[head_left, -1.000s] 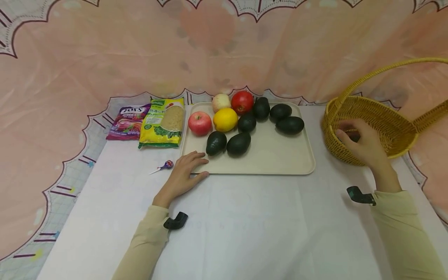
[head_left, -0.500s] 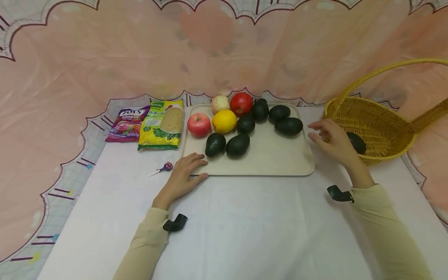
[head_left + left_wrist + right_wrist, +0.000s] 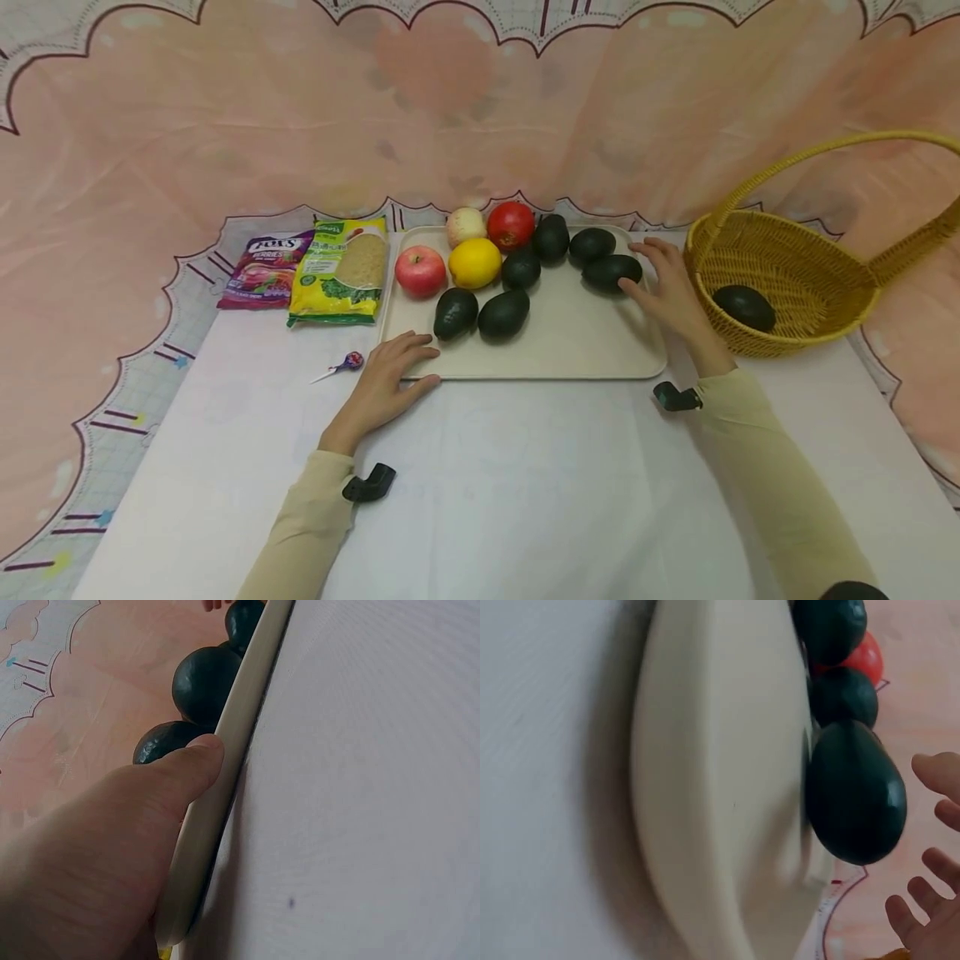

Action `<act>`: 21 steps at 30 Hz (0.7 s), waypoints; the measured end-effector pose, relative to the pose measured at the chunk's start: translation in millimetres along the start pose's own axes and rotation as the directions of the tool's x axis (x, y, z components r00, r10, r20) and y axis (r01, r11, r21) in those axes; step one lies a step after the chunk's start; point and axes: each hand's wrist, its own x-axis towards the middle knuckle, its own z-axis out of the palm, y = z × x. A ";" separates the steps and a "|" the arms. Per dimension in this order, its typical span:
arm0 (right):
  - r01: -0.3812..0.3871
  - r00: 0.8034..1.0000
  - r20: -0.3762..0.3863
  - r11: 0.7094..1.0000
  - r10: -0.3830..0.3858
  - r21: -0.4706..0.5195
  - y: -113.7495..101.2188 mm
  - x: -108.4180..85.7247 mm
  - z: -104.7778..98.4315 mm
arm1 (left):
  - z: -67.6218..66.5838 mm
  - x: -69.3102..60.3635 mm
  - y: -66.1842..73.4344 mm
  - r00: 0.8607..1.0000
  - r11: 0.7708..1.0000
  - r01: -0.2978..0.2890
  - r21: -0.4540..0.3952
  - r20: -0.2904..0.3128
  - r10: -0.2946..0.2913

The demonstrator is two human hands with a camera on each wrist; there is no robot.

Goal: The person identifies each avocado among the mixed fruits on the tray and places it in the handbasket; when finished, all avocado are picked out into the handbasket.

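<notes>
At the three o'clock edge of a cream tray [image 3: 577, 346], a right hand [image 3: 671, 293] hovers, fingers and thumb spread just beside a dark avocado [image 3: 606, 273] lying between two and three o'clock from the tray's middle. The left hand [image 3: 384, 379], fingers also spread, rests on the tray's eight o'clock corner. Beyond, toward three o'clock, a wicker basket [image 3: 798, 254] holds another avocado [image 3: 744, 308].

The room type was unclear, but a peach printed cloth [image 3: 300, 108] rising behind the far edge of a white-covered table [image 3: 510, 483] suggested a staged tabletop set.
</notes>
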 end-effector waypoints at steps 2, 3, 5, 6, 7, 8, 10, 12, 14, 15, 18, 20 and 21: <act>0.004 1.000 0.007 1.000 -0.004 0.001 1.9 4.2 2.7 | 0.2 0.0 -0.1 1.000 1.000 0.001 0.000 -0.003 -0.001; 0.010 1.000 0.010 1.000 -0.010 0.004 2.6 6.1 4.2 | 0.2 -0.2 -0.2 1.000 1.000 0.001 0.002 -0.004 -0.001; 0.017 1.000 0.027 1.000 -0.017 -0.003 4.7 9.4 7.5 | 0.3 -0.7 -0.1 1.000 1.000 0.003 0.000 -0.006 -0.003; 0.019 0.999 0.037 1.000 -0.018 -0.006 5.5 10.5 9.1 | 0.3 -1.0 0.0 1.000 1.000 0.006 -0.003 -0.005 -0.006; 0.010 0.999 0.047 1.000 -0.010 -0.008 5.7 10.6 10.3 | 0.4 -1.3 0.1 1.000 1.000 0.006 -0.005 -0.004 -0.006; 0.005 0.998 0.056 1.000 -0.004 -0.006 5.9 10.7 11.6 | 0.5 -1.4 0.2 1.000 1.000 0.007 -0.007 -0.002 -0.007; -0.006 0.998 0.068 1.000 0.007 -0.006 6.6 10.9 14.1 | 1.0 -1.3 0.3 1.000 1.000 0.008 -0.010 0.000 -0.008; -0.018 0.997 0.073 1.000 0.018 0.000 6.4 10.6 15.8 | 1.2 -1.1 0.3 1.000 1.000 0.009 -0.014 0.002 -0.009; -0.032 0.997 0.074 0.999 0.032 0.002 5.8 10.6 17.0 | 1.6 -0.7 0.1 1.000 1.000 0.007 -0.015 -0.001 -0.007; -0.041 0.997 0.072 0.999 0.040 0.001 5.4 10.5 17.4 | 1.7 -0.6 -0.2 1.000 1.000 0.006 -0.014 -0.002 -0.006; -0.066 0.996 0.062 0.998 0.066 -0.006 3.1 9.1 17.7 | 2.0 -0.4 -1.2 1.000 1.000 0.001 -0.014 -0.003 -0.001; -0.078 0.996 0.046 0.997 0.078 0.006 0.8 6.9 17.6 | 2.0 -0.1 -1.9 1.000 1.000 -0.004 -0.013 -0.004 0.004; -0.078 0.996 0.035 0.997 0.078 0.016 -0.1 5.6 17.5 | 2.0 0.2 -2.2 1.000 1.000 -0.006 -0.011 -0.005 0.006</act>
